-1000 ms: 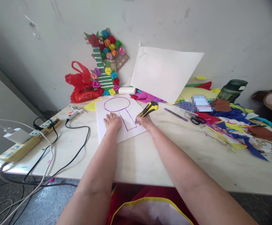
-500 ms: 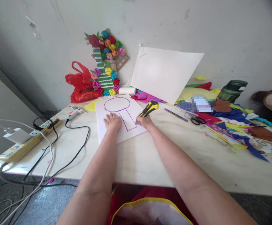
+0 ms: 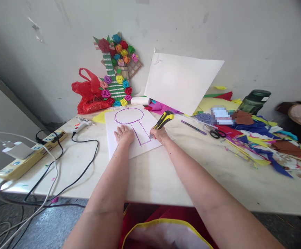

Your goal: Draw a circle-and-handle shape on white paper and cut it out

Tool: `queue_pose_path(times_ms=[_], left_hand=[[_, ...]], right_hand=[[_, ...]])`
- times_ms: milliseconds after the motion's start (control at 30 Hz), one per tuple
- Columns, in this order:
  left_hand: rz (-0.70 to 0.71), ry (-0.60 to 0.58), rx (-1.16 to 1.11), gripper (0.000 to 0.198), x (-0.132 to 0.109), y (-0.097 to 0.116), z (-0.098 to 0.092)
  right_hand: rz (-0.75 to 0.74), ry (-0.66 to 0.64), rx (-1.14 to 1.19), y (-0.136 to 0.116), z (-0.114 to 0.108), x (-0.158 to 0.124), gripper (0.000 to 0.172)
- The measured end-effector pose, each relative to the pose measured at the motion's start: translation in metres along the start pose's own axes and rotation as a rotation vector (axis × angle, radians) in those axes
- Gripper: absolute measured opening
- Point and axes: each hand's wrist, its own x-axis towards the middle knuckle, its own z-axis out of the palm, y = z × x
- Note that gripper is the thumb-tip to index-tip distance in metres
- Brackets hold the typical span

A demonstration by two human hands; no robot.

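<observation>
A white sheet (image 3: 114, 147) lies on the table, with a purple oval and a long strip below it drawn on its face. Flat on the sheet, left of the strip, rests my left hand (image 3: 124, 134) with its fingers spread. My right hand (image 3: 159, 135) grips a yellow and black utility knife (image 3: 165, 119). The knife leans up to the right, and its tip is at the lower right corner of the drawn strip. Just to the right a purple pen (image 3: 194, 127) lies on the table.
Black scissors (image 3: 217, 133) lie right, by a heap of coloured scraps (image 3: 264, 138) and a dark green bottle (image 3: 255, 102). A power strip (image 3: 27, 159) and a glue gun (image 3: 82, 125) with cables occupy the left. Behind stand paper flowers (image 3: 116, 76), a red bag (image 3: 89, 95) and a white board (image 3: 183, 81).
Both hands and the knife stay almost where they were, with the knife at the same corner. The view has shifted very slightly.
</observation>
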Motion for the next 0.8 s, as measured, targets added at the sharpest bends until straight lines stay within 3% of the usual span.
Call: queue_pose_path(times_ms=[800], left_hand=[[0.007,0.023,-0.005,0.065,0.005,-0.002,0.005]], right_hand=[[-0.069,-0.041,0.086,0.008,-0.003,-0.005,0.011]])
